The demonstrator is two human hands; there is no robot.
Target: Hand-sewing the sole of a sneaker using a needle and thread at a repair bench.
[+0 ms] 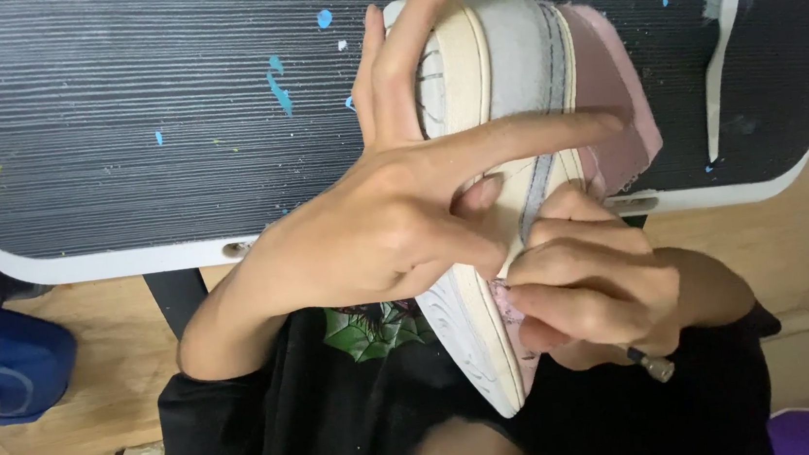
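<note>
Shoe [499, 83] partly behind left hand [394, 219], tool [656, 366] mostly inside right hand [590, 284]

Paint-flecked dark desk [122, 116], wooden floor [102, 332]
</note>
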